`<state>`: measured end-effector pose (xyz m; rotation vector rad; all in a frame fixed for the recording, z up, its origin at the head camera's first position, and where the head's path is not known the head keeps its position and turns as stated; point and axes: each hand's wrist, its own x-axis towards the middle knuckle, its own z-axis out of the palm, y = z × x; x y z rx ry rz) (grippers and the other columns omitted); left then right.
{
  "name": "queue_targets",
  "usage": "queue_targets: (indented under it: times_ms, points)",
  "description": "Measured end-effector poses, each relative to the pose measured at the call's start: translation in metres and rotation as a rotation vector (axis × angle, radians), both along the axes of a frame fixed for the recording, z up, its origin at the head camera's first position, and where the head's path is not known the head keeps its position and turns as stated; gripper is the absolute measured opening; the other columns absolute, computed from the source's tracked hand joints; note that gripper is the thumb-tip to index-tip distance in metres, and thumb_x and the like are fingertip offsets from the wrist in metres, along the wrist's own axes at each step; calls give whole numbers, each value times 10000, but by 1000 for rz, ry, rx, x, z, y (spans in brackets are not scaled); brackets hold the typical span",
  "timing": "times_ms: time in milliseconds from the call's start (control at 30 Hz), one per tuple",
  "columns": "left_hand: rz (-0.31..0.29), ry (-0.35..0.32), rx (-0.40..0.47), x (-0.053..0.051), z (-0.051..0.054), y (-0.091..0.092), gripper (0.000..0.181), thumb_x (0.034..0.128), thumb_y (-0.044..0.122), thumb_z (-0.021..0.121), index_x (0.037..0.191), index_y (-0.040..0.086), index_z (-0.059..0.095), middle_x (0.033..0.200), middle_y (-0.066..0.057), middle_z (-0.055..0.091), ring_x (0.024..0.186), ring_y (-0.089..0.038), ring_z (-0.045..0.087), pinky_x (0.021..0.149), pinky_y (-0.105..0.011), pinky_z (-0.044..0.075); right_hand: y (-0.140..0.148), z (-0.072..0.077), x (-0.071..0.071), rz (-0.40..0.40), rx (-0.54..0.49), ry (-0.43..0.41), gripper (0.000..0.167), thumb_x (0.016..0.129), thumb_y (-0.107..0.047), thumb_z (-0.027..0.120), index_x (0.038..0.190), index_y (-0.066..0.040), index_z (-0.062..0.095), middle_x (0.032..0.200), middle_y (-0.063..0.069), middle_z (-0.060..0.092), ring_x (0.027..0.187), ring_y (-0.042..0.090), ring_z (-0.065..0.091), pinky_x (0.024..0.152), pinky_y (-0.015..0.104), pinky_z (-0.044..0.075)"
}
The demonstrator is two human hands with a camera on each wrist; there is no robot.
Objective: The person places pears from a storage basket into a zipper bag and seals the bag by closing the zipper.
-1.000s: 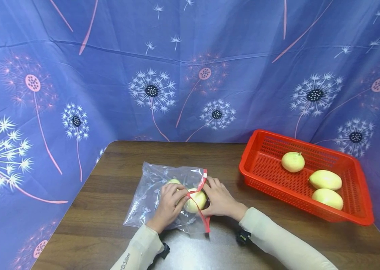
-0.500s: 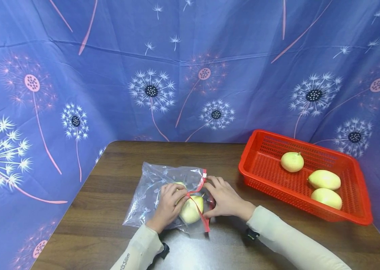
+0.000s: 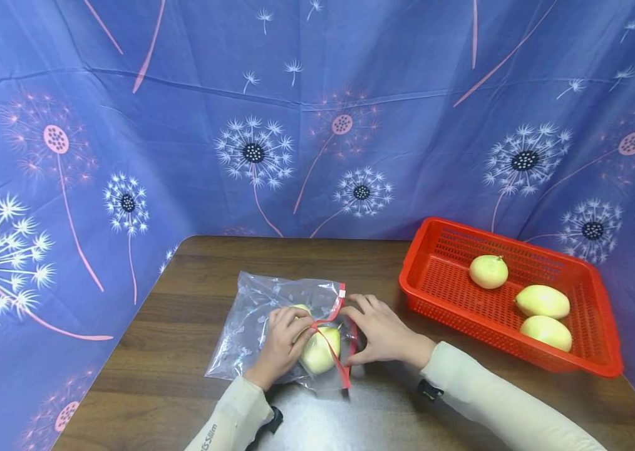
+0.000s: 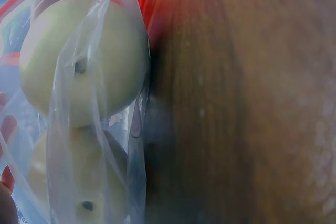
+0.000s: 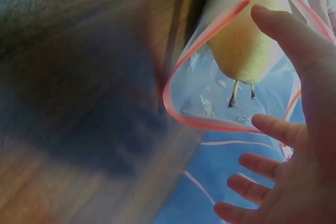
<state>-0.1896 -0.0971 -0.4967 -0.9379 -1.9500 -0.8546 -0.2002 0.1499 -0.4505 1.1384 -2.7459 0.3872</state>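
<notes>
My left hand pinches the red-edged rim of the clear bag, which lies on the worktop beneath and left of those fingers. Inside it, one yellow fruit sits just right of them, a second fruit just beyond. My right hand has its fingers spread wide by the bag's mouth; a red basket bearing three more fruits stands to their right.
</notes>
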Motion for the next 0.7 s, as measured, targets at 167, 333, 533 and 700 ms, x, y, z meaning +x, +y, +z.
queue_targets:
  times_ms: [167,333,533,700]
  points:
    - [-2,4,5,0,0,0,310,1043,354,487,937,125,668,935,-21,628,870,-205,587,808,-422,371,5,5,0,20,32,20,881,604,-604,866,1288,-124,587,1352,194,484,1171,362,492,906,554,458]
    - [0,3,5,0,0,0,308,1043,353,489,936,128,670,938,-15,625,871,-203,585,807,-420,368,9,14,1,28,61,27,846,609,-577,868,1263,-115,596,1350,207,485,1184,371,486,947,587,432]
    - [-2,1,7,0,0,0,302,1044,348,491,936,129,669,943,-14,624,876,-202,585,806,-421,364,15,24,0,34,88,45,808,622,-526,872,1256,-109,591,1357,201,482,1207,377,472,950,602,408]
    - [1,2,6,0,-1,0,302,1044,350,489,935,133,669,942,-12,624,878,-201,585,805,-421,365,20,29,-1,32,113,85,798,621,-511,869,1251,-110,587,1337,203,492,1198,376,473,965,578,403]
